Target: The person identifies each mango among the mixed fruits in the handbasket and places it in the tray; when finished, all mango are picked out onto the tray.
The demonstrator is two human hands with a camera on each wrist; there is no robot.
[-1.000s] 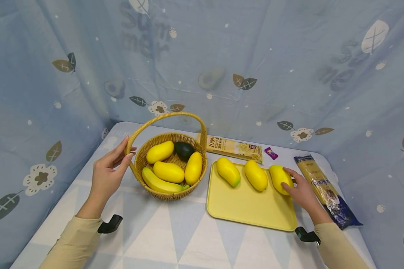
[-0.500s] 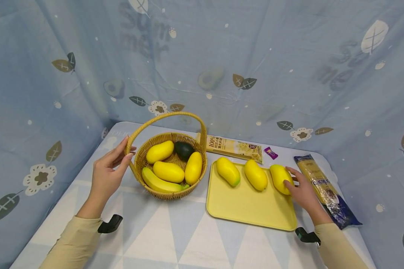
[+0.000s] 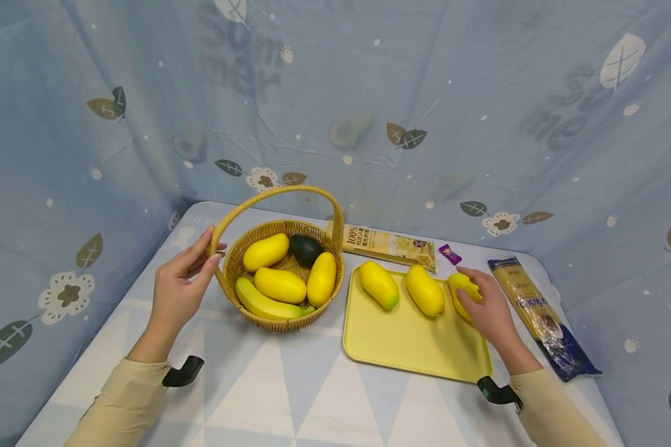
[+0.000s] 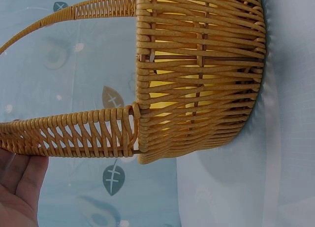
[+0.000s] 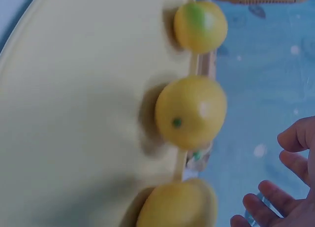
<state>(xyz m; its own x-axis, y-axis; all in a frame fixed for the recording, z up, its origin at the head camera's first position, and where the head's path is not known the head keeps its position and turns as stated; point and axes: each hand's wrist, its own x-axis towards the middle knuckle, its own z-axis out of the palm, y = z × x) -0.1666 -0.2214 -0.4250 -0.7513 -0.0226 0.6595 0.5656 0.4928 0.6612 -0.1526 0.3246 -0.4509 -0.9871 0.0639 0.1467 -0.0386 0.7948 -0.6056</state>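
My left hand (image 3: 176, 295) holds the side of the arched handle (image 3: 217, 239) of a wicker basket (image 3: 229, 267) between thumb and fingers. In the left wrist view, fingertips (image 4: 29, 178) lie along the woven strip. Inside the basket are a banana (image 3: 268, 305), a dark green avocado (image 3: 305, 249) and several yellow mangoes (image 3: 281, 285). A yellow tray (image 3: 402, 344) carries three mangoes in a row along its far side. Over the rightmost mango (image 3: 461, 287) hovers my right hand (image 3: 492, 313), its fingers spread and holding nothing; the right wrist view shows it apart from the fruit.
Behind the tray lies a pasta packet (image 3: 391, 246), partly hidden by the basket, with a small purple wrapped sweet (image 3: 450, 254) beside it. A long blue and gold packet (image 3: 542, 320) rests right of the tray. Patterned curtains (image 3: 346, 93) enclose the table.
My right hand has let go of the rightmost mango and risen slightly leftward over it. That mango stays on the tray. The left hand and the basket have not moved.
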